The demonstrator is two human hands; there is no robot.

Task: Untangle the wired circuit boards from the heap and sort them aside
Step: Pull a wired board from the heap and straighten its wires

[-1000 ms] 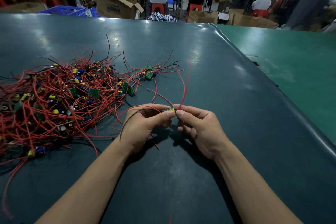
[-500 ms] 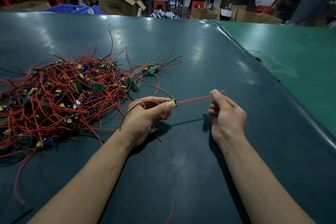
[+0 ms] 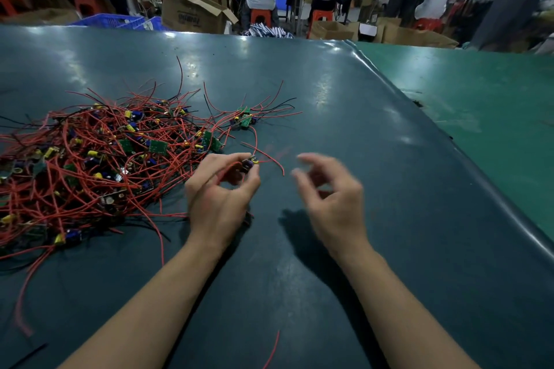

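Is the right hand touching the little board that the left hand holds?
Apart. The head view shows dark table between the blurred right hand and the board pinched in the left hand.

Heap left on table; held board probably right.

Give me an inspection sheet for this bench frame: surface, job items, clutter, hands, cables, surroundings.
Surface: dark teal mat, glossy; a lighter green mat adjoins on the right.
Job's things: heap of wired circuit boards at left; small sorted group apart, beyond the hands; one board in hand.
Clutter: loose red wire piece near the front edge.
Grippers: left hand pinches the board; right hand blurred, fingers loosely curled, holding nothing.
Cables: red leads trail free from the held board.
Surroundings: seated workers, cardboard boxes, blue crates behind.
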